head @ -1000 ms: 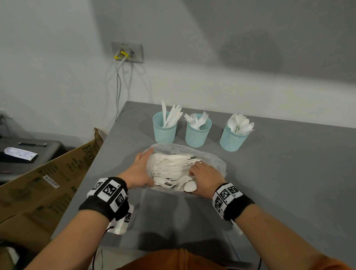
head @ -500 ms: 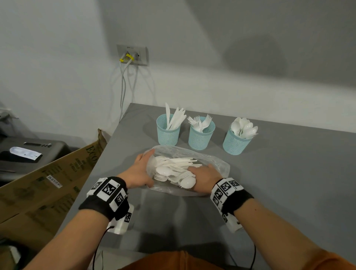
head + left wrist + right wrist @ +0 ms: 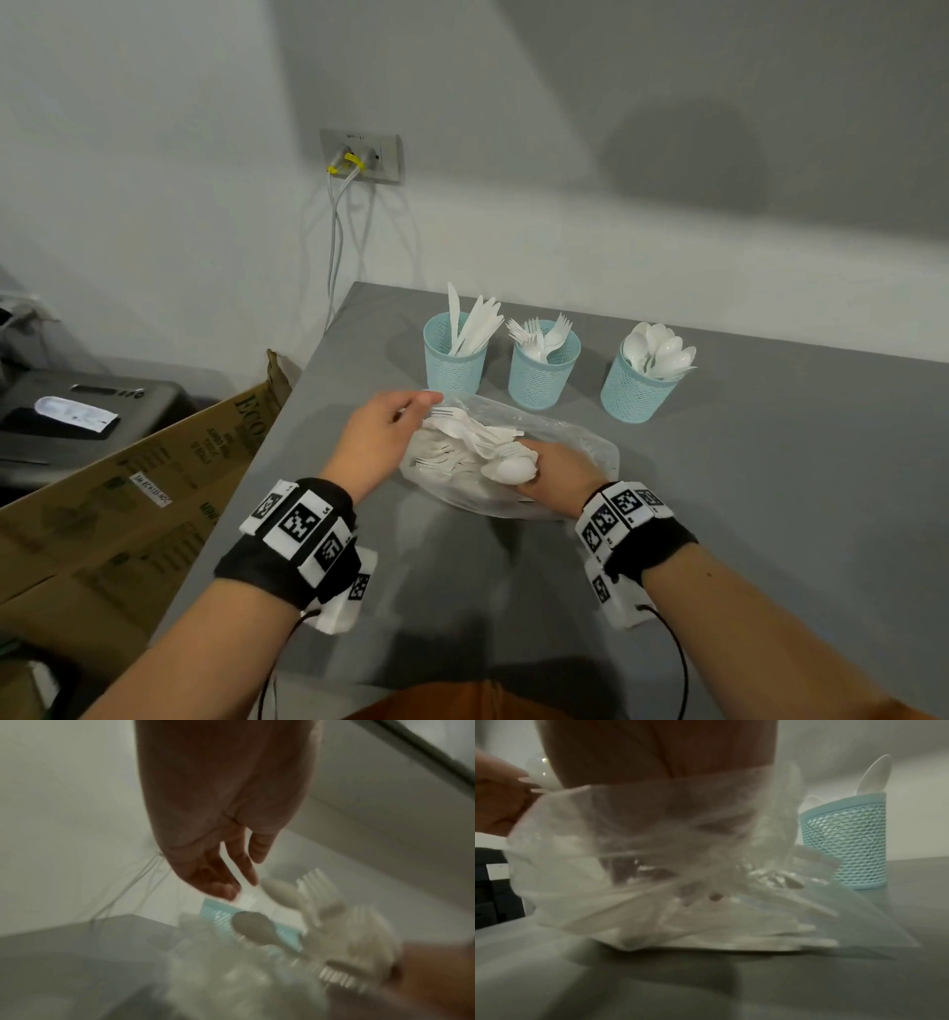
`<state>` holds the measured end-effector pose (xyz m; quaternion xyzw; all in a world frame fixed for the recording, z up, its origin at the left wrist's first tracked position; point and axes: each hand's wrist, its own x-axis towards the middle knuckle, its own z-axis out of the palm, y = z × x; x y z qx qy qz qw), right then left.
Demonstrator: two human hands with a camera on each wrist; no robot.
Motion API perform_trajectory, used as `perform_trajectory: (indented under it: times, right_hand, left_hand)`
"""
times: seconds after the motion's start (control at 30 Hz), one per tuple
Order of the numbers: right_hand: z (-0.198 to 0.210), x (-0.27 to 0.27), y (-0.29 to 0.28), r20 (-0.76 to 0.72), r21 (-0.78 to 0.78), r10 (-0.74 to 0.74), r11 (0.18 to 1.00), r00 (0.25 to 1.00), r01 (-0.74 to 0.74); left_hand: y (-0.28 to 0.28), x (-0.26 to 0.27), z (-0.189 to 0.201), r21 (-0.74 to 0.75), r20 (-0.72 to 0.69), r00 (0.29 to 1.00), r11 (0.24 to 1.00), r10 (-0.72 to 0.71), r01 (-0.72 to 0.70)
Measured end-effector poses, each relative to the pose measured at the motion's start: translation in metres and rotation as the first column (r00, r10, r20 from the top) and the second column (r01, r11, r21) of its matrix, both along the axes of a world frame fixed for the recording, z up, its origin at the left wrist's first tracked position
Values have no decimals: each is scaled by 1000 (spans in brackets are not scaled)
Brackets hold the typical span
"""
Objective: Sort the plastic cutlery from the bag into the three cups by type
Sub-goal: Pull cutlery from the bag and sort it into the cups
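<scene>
The clear bag (image 3: 575, 452) lies flat on the grey counter (image 3: 770, 488), just in front of the 3 blue cups (image 3: 542, 377), so each piece has only a short way to go. The left hand (image 3: 382, 437) pinches the bag's rim, probably to keep the mouth open. The right hand (image 3: 557, 475) is inside the bag among the white cutlery (image 3: 462, 442); whether its fingers grip a piece, I cannot tell. The counter's left edge is near the left wrist, while the right side gives wide free room.
</scene>
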<state>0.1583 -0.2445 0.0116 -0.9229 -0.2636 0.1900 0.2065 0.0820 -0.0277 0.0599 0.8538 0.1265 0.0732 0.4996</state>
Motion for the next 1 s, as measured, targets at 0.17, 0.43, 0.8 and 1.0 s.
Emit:
perform_trajectory:
  times: [0.17,0.43,0.8,1.0]
  right_hand:
    - [-2,-3,7,-49,240,-117,963,992,126]
    - [9,-9,20,-45,219,-135,965,990,141]
    - [29,-6,41,-301,586,-245,714,921,382]
    - [63,-5,50,-323,727,-245,554,914,406]
  left_hand:
    - [-11,9,5,-232,-110,994,973,-17,-9]
    - [-28,14,9,-358,9,1000,934,-17,19]
    - [-42,10,11,-481,16,994,870,-109,103]
    - [-43,12,2,-189,-64,966,953,-252,237]
